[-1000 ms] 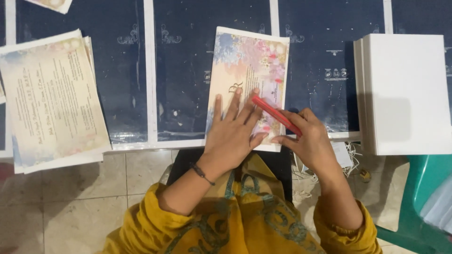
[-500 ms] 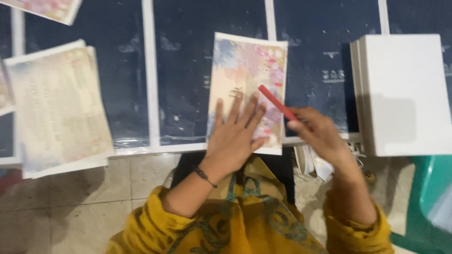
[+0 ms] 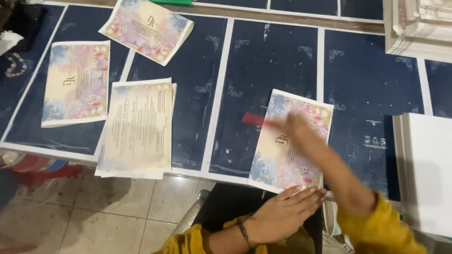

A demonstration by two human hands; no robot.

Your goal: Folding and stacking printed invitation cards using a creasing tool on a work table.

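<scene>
Centrally, a floral printed card (image 3: 289, 141) is seen lying on the dark blue sheets (image 3: 263, 61) that cover the work surface, its near edge at the surface's front edge. The left hand (image 3: 282, 212) is laid flat and open, fingers together, with the fingertips pressed on the card's near edge. The right hand (image 3: 294, 124) is blurred by motion and is stretched over the card's upper left part; a red tool (image 3: 254, 118) is gripped in it, its end jutting past the card's left edge onto the blue sheet. How the fingers are closed around the tool cannot be made out through the blur.

To the left, a small stack of pale printed sheets (image 3: 136, 129) is seen overhanging the front edge. Beside it, further left, a second floral card (image 3: 75, 82) lies flat, and a third floral card (image 3: 148, 29) is set askew near the far edge. A stack of white boards (image 3: 426, 171) is placed at the right, well apart from the hands. A beaded bracelet (image 3: 15, 65) rests at the far left. Yellow sleeves (image 3: 376, 226) are worn on both arms.
</scene>
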